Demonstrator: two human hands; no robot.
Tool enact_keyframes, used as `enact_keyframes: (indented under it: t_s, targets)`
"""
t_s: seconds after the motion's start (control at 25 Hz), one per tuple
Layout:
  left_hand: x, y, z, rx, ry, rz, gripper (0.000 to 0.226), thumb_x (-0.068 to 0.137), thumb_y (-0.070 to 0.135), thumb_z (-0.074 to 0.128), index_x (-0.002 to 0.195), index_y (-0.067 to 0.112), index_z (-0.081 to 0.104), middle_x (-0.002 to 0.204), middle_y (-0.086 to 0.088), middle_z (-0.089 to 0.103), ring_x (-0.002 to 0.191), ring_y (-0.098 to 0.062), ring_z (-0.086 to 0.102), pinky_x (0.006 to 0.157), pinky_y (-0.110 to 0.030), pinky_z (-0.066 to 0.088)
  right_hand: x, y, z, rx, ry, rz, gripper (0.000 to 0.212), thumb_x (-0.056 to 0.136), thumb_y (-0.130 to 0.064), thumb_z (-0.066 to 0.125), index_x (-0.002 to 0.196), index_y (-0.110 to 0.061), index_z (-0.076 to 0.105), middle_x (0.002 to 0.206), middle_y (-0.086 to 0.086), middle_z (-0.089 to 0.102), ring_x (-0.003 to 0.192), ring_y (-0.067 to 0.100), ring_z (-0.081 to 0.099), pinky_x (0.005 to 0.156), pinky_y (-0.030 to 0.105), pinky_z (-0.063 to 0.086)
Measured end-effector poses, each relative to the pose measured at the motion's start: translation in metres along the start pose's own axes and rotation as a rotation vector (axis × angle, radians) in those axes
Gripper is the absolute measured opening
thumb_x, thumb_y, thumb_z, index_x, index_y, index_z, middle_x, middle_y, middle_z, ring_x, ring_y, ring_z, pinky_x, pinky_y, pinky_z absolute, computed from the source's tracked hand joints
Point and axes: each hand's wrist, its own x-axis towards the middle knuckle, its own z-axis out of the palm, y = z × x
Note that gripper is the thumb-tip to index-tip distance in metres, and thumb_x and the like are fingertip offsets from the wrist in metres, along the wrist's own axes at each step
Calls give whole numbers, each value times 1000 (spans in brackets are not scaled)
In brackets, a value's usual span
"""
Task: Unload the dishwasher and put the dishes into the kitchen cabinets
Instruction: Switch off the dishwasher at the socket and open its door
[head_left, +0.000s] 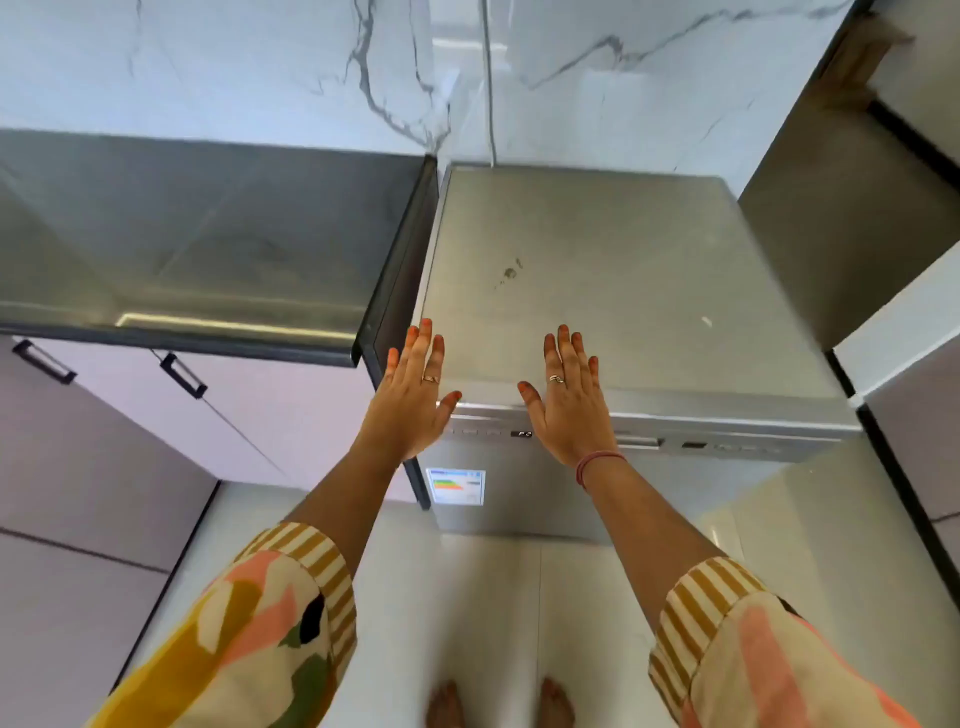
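Both hands spread flat above the front edge of a shut dishwasher.

Reads "P2" on the small dark display (521, 434) in the control strip along the dishwasher's (597, 270) front edge; shows coloured bars on the energy label (455, 487) stuck at the door's upper left corner, print too small to read. Left hand (413, 387) held out with fingers straight and together, thumb out, holding nothing, over the front left corner of the dishwasher's steel top. Right hand (569, 397) likewise open and empty, just right of the display, over the same front edge; contact with the top not clear. Door shut, below and beyond both palms. Ring on each hand, pink band at the right wrist. Dark worktop (208, 234) adjoining on the left, above pale cabinets (249, 410) with black handles.
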Motion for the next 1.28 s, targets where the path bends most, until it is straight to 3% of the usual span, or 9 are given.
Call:
enact_keyframes:
  t_s: [0.2, 0.4, 0.64, 0.84, 1.0, 1.28]
  targets:
    - [-15, -30, 33, -22, -87, -8, 72, 95, 41, 48, 150, 5, 19, 159, -14, 13, 147, -32, 5, 117, -53, 17, -14, 6, 45, -90, 23, 0, 62, 98, -41, 26, 147, -4, 28, 157, 12, 24, 146, 27, 18, 119, 43, 4]
    - [-13, -32, 64, 74, 40, 15, 99, 73, 48, 75, 146, 1, 27, 152, -22, 29, 141, -43, 23, 111, -52, 28, -13, 9, 65, -188, 225, -26, 51, 99, -34, 34, 141, -8, 43, 147, 9, 43, 138, 26, 37, 116, 42, 16]
    - [-9, -29, 92, 46, 288, -48, 96, 66, 36, 84, 140, 6, 30, 142, -24, 42, 134, -46, 34, 108, -45, 32, -14, 14, 77, -214, 323, -52, 48, 101, -34, 32, 142, -11, 44, 147, 7, 44, 138, 24, 37, 116, 40, 19]
    - [-8, -32, 99, -16, 375, -19, 94, 64, 31, 86, 137, 9, 32, 141, -14, 31, 134, -40, 28, 109, -46, 33, -15, 14, 82, -228, 344, -36, 48, 102, -34, 32, 142, -12, 43, 148, 6, 43, 139, 22, 35, 116, 38, 16]
    - [-6, -31, 98, -35, 378, -30, 92, 62, 29, 87, 135, 12, 33, 138, -11, 29, 132, -38, 28, 108, -42, 33, -14, 13, 84, -239, 346, -28, 47, 101, -34, 34, 142, -13, 44, 148, 6, 43, 138, 22, 37, 116, 38, 19]
    - [-4, -28, 81, -4, 247, -79, 90, 56, 39, 88, 127, 11, 40, 125, -22, 54, 121, -44, 48, 98, -48, 45, -14, 11, 77, -233, 305, -22, 48, 99, -34, 38, 141, -12, 46, 145, 6, 46, 135, 23, 42, 113, 38, 23]
